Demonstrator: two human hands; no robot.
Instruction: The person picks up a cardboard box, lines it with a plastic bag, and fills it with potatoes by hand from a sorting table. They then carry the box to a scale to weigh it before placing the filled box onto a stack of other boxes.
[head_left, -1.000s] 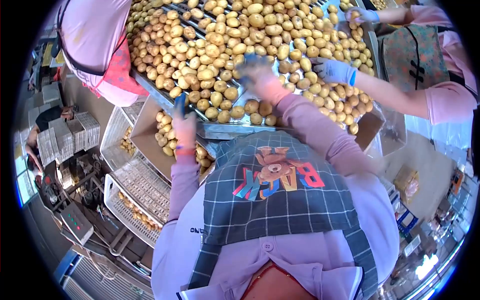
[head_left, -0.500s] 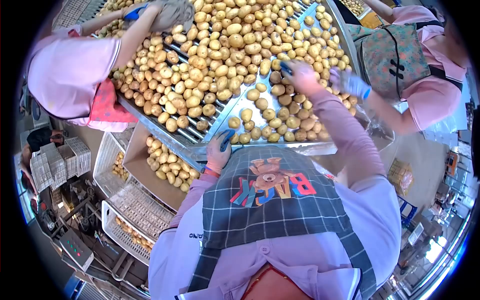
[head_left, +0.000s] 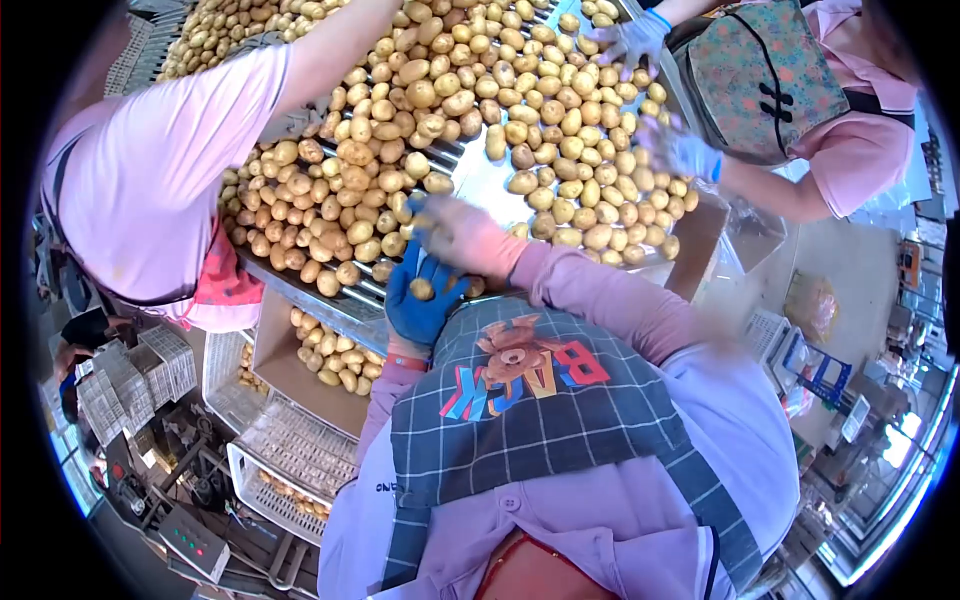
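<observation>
My left hand (head_left: 418,305), in a glove with a blue palm, is turned palm up at the near edge of the sorting table, its fingers partly raised. A potato (head_left: 421,289) rests in it. Just above, my right hand (head_left: 462,236) reaches across from the right, back upward and smeared by motion. Its fingertips are over the roller bars (head_left: 448,155) beside the left hand, and I cannot make out what they hold. Many potatoes (head_left: 335,190) cover the rollers, and more lie on the pale metal sheet (head_left: 490,185).
A co-worker's arm (head_left: 335,50) stretches over the rollers from the left. On the right, another co-worker's gloved hands (head_left: 680,150) touch the potatoes. Below the table stand a cardboard box (head_left: 280,340) of potatoes and white plastic crates (head_left: 300,440).
My right hand has swept left from the right-hand potatoes to beside my left hand. My left hand has left the table edge and turned up, now with a potato. The left co-worker leans further in.
</observation>
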